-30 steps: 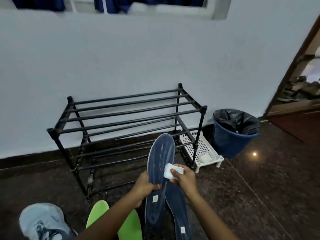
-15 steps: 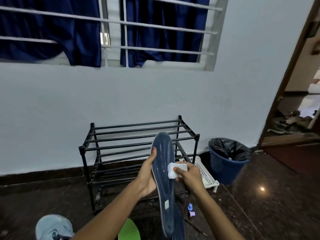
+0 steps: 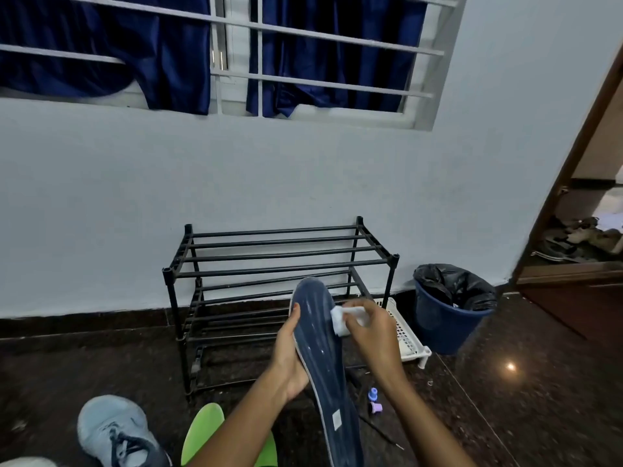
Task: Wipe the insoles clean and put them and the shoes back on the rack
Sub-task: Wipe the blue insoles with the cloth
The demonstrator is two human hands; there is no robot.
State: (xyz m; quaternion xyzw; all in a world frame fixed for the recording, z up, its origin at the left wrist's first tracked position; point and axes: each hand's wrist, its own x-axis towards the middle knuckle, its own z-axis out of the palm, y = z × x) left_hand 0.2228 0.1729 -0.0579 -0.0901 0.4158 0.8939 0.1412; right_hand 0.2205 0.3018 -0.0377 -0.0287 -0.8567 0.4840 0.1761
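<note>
Before the black tube-frame shoe rack (image 3: 269, 264) at 12 o'clock | left hand (image 3: 290, 358) cups long navy ribbed insole (image 3: 320, 352), toe up | right hand (image 3: 374, 335) pinches white folded wipe (image 3: 339, 321) against it from 3 o'clock, nearer toe than a second ago | wiping unfinished, racking to come.

Dim, soft picture, bowed edges; one glint on the floor (image 3: 510, 366).

A pale wall (image 3: 303, 170) fills the far side, a barred window (image 3: 323, 32) high in it with dark blue curtains (image 3: 161, 52) behind the bars. The dark polished stone floor (image 3: 546, 416) catches a small light glint (image 3: 511, 366) at right. A black-lined blue bin (image 3: 441, 328) stands against the wall; a wooden doorway (image 3: 586, 203) opens far right.
</note>
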